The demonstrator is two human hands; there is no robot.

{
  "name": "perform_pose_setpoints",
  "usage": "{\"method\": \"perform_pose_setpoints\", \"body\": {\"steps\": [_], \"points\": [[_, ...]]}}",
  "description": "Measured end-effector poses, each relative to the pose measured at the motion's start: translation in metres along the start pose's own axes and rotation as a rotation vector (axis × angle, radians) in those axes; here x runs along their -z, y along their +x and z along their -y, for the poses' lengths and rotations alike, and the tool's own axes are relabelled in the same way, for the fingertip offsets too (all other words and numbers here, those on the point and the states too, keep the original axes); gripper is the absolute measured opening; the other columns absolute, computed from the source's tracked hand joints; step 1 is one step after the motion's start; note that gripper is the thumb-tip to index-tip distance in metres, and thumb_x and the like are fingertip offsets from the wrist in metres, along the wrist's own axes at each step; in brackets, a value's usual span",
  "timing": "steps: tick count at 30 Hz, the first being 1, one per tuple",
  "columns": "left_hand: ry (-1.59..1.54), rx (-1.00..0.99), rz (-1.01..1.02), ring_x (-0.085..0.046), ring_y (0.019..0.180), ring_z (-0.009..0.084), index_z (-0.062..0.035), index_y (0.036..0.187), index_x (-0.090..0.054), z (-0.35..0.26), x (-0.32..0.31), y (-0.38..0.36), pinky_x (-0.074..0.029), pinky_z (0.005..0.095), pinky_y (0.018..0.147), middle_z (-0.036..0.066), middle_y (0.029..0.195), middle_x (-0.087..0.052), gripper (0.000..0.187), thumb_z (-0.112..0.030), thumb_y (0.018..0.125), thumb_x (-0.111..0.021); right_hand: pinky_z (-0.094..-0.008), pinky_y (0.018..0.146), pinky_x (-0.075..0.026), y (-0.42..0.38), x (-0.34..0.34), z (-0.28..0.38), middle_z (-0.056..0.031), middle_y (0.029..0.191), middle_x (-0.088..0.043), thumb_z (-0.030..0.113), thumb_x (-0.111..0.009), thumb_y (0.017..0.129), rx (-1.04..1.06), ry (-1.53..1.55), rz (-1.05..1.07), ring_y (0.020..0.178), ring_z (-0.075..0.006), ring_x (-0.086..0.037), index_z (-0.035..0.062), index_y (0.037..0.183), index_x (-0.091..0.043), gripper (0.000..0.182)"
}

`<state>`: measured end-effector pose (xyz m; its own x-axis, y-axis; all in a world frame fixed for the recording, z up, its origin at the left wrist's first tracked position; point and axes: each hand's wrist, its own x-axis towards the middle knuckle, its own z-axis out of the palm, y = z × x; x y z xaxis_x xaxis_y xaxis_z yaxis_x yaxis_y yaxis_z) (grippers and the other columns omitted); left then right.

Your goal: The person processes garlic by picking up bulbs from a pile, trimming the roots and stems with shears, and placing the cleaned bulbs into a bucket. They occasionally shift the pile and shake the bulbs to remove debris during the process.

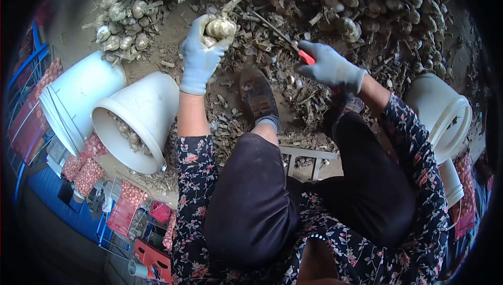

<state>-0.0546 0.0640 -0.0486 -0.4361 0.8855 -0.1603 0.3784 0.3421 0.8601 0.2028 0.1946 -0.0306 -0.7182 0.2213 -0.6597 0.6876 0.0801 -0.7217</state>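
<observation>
My left hand (202, 54), in a pale grey-blue glove, is closed around garlic bulbs (220, 27), one with a thick cut-looking stem pointing up and to the right. My right hand (328, 63), gloved the same way, grips a knife by its red handle (306, 57). The knife's long thin blade (276, 31) slants up and left, its tip close to the garlic stem but seemingly apart from it. Dry stems and husks (251, 49) litter the ground under both hands.
Heaps of garlic lie at the upper left (128, 17) and upper right (361, 2). A tipped white bucket (152, 112) with garlic inside lies left, beside stacked pale buckets (86, 93). Another bucket (437, 109) stands right. Red net sacks (88, 175) are behind on the left.
</observation>
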Motion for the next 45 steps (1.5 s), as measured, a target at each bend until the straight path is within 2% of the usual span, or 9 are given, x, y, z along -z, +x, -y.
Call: {"method": "perform_pose_setpoints", "body": {"steps": [9, 12, 15, 18, 25, 31, 36, 39, 45], "points": [[0.454, -0.289, 0.015, -0.062, 0.087, 0.0306, -0.0054, 0.113, -0.058, -0.039, -0.013, -0.031, -0.051, 0.0361, 0.076, 0.015, 0.1, -0.061, 0.051, -0.01, 0.066, -0.079, -0.0432, 0.081, -0.047, 0.012, -0.016, 0.018, -0.0244, 0.091, -0.063, 0.035, -0.06, 0.077, 0.147, -0.024, -0.049, 0.091, -0.0373, -0.061, -0.0018, 0.096, -0.057, 0.041], [0.616, -0.102, -0.158, -0.064, 0.086, 0.0274, -0.0075, 0.109, -0.06, -0.027, -0.013, -0.042, -0.052, 0.0364, 0.073, 0.011, 0.097, -0.064, 0.044, -0.019, 0.071, -0.079, -0.0404, 0.076, -0.049, 0.006, -0.019, 0.007, -0.0214, 0.083, -0.065, 0.031, -0.062, 0.073, -0.027, 0.057, -0.014, 0.082, -0.0332, -0.064, -0.0026, 0.094, -0.061, 0.039], [0.498, 0.541, -0.303, -0.065, 0.089, 0.0317, -0.0007, 0.1, -0.058, 0.035, 0.002, -0.032, -0.051, 0.0398, 0.078, 0.018, 0.101, -0.066, 0.051, -0.039, 0.072, -0.076, -0.0381, 0.07, -0.049, -0.007, -0.03, -0.009, -0.0176, 0.075, -0.064, 0.03, -0.063, 0.074, -0.057, 0.104, -0.032, 0.072, -0.0286, -0.064, -0.0034, 0.091, -0.06, 0.038], [0.68, 0.615, -0.163, -0.064, 0.091, 0.0403, 0.0038, 0.109, -0.047, 0.06, -0.003, -0.025, -0.049, 0.0447, 0.081, 0.027, 0.092, -0.065, 0.071, -0.052, 0.071, -0.072, -0.0313, 0.059, -0.047, -0.01, -0.037, -0.014, -0.0079, 0.068, -0.06, 0.028, -0.065, 0.076, -0.231, 0.213, 0.067, 0.06, -0.0143, -0.058, -0.0017, 0.086, -0.058, 0.032], [0.845, 0.392, -0.079, -0.056, 0.107, 0.0391, -0.0074, 0.123, -0.038, 0.042, 0.016, -0.052, -0.049, 0.0465, 0.085, 0.023, 0.122, -0.049, 0.069, -0.03, 0.071, -0.076, -0.0319, 0.064, -0.049, -0.023, -0.034, -0.008, -0.0096, 0.074, -0.063, 0.029, -0.065, 0.076, -0.333, 0.219, 0.088, 0.066, -0.0157, -0.061, -0.0019, 0.091, -0.058, 0.035], [0.52, 0.177, -0.095, -0.052, 0.115, 0.0324, -0.0098, 0.129, -0.05, 0.09, 0.016, -0.037, -0.043, 0.0382, 0.097, 0.017, 0.127, -0.051, 0.071, -0.018, 0.065, -0.079, -0.037, 0.072, -0.047, -0.02, -0.042, -0.015, -0.0144, 0.078, -0.061, 0.03, -0.065, 0.078, -0.106, -0.01, 0.023, 0.073, -0.0248, -0.06, -0.0018, 0.091, -0.055, 0.036], [0.439, 0.244, -0.057, -0.062, 0.094, 0.0286, -0.0052, 0.117, -0.05, 0.053, 0.011, -0.031, -0.052, 0.0364, 0.083, 0.015, 0.113, -0.058, 0.059, -0.012, 0.065, -0.078, -0.046, 0.075, -0.047, -0.021, -0.043, -0.008, -0.024, 0.086, -0.061, 0.025, -0.059, 0.084, -0.018, -0.228, -0.042, 0.091, -0.0418, -0.059, 0.0003, 0.102, -0.049, 0.033], [-0.421, 0.429, -0.146, -0.063, 0.085, 0.0195, 0.0006, 0.114, -0.048, 0.006, -0.002, -0.04, -0.055, 0.0316, 0.074, 0.012, 0.102, -0.06, 0.056, -0.006, 0.067, -0.077, -0.0465, 0.079, -0.049, -0.028, -0.042, 0.009, -0.0227, 0.093, -0.062, 0.027, -0.055, 0.086, 0.055, -0.445, -0.181, 0.092, -0.0386, -0.062, -0.0002, 0.104, -0.047, 0.034], [-0.505, 0.271, -0.075, -0.06, 0.086, 0.0146, 0.0022, 0.122, -0.045, -0.055, -0.012, -0.051, -0.052, 0.0268, 0.075, 0.011, 0.103, -0.058, 0.063, -0.003, 0.067, -0.075, -0.0469, 0.083, -0.046, -0.03, -0.043, 0.028, -0.02, 0.098, -0.059, 0.03, -0.058, 0.085, 0.127, -0.602, -0.338, 0.094, -0.0358, -0.061, 0.0029, 0.108, -0.046, 0.038]]}}
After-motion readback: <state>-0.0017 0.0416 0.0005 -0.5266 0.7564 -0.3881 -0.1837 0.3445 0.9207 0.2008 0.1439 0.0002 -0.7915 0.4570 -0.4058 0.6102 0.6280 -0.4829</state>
